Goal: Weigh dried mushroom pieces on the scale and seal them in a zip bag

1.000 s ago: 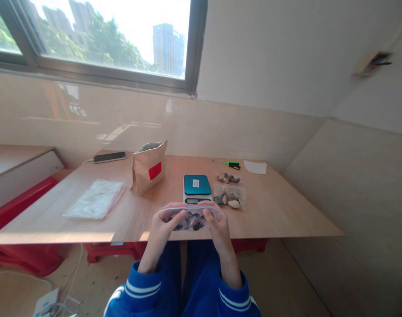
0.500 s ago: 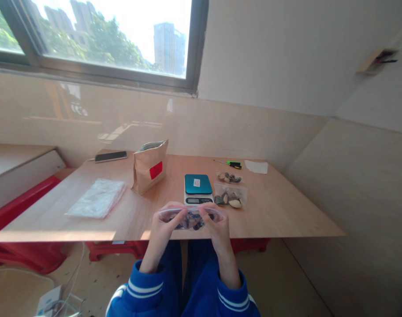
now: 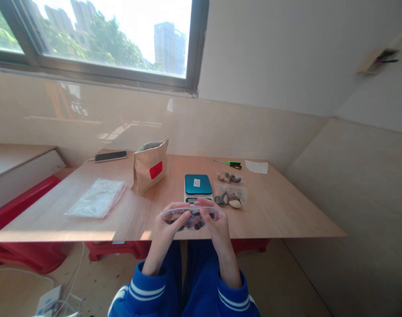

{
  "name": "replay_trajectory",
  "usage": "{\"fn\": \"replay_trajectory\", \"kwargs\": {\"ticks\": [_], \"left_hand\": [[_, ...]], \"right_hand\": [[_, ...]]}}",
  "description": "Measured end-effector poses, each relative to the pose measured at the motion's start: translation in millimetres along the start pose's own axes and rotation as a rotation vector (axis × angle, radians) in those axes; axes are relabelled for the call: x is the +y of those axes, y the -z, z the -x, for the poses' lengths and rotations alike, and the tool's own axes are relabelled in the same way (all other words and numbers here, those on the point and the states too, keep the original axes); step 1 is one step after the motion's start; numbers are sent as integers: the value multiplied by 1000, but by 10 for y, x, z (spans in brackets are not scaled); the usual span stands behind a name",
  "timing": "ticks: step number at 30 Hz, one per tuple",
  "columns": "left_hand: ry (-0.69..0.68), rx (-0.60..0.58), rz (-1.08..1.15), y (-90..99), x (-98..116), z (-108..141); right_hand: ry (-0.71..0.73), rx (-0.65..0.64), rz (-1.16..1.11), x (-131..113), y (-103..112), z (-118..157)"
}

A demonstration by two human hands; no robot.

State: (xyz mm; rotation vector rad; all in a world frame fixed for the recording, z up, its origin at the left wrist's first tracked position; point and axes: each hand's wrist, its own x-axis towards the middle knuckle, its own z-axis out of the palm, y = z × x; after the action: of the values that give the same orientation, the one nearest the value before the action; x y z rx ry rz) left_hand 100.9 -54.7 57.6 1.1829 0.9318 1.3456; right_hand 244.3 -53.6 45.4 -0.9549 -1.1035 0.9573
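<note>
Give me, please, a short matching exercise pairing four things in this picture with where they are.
Things:
1. phone
2. scale
3. kraft pouch
4. clear bag

Places:
a. held between left hand and right hand
b. far left corner of table
c. standing left of the scale
d. beside two filled bags

Pairs: 1-b, 2-d, 3-c, 4-a

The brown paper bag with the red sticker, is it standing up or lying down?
Standing up. The brown paper bag with the red sticker rests on its base on the wooden table, leaning slightly, its top open.
</note>
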Motion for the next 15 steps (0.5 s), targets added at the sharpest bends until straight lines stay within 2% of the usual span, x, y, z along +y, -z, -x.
{"fn": "replay_trajectory", "kwargs": {"ticks": [5,11,15], "left_hand": [[-29,-31,21,-32,27,6],[-85,30,-7,-65,-14,6],[-120,114,-41,-109,-80,4]], "right_hand": [[-20,-72,20,-11,-1,30],[37,-29,53,14,-54,34],[82,74,88,61,-108,43]]}}
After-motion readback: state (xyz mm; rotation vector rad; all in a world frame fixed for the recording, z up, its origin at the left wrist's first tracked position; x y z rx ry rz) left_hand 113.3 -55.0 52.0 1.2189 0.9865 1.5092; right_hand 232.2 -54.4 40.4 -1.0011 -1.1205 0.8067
